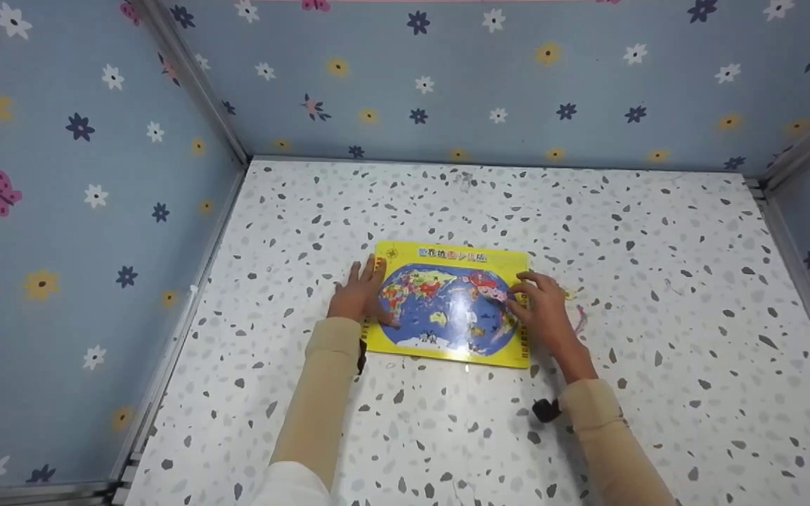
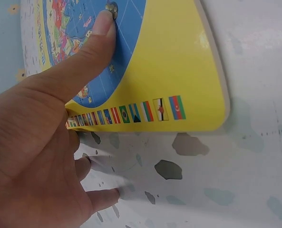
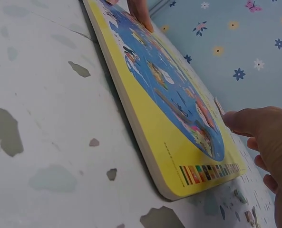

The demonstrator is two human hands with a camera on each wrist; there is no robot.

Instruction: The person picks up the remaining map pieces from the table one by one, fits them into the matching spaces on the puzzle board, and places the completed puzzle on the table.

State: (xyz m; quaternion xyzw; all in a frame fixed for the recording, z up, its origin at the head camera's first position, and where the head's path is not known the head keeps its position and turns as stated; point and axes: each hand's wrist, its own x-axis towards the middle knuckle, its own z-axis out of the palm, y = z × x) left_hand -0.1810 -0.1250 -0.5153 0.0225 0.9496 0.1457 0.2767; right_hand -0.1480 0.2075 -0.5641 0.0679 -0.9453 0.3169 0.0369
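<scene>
A yellow-bordered world map puzzle board (image 1: 447, 357) lies flat on the table, its blue oval map partly hidden by both hands. My left hand (image 1: 361, 292) rests on the board's left edge, fingers spread. In the left wrist view its thumb (image 2: 91, 47) presses on the blue sea, while other fingers reach past the edge to the tabletop. Over the right side of the map, my right hand (image 1: 544, 309) pinches a small pink puzzle piece (image 1: 495, 294) between thumb and fingertips. The right wrist view shows that thumb (image 3: 240, 121) against the piece's thin edge (image 3: 218, 105).
Just right of the board lie a small yellow piece (image 1: 567, 295) and a pink piece (image 1: 581, 320), partly behind the right hand. The speckled white table (image 1: 693, 316) is bounded by blue flowered panels (image 1: 447, 84) at the back and sides.
</scene>
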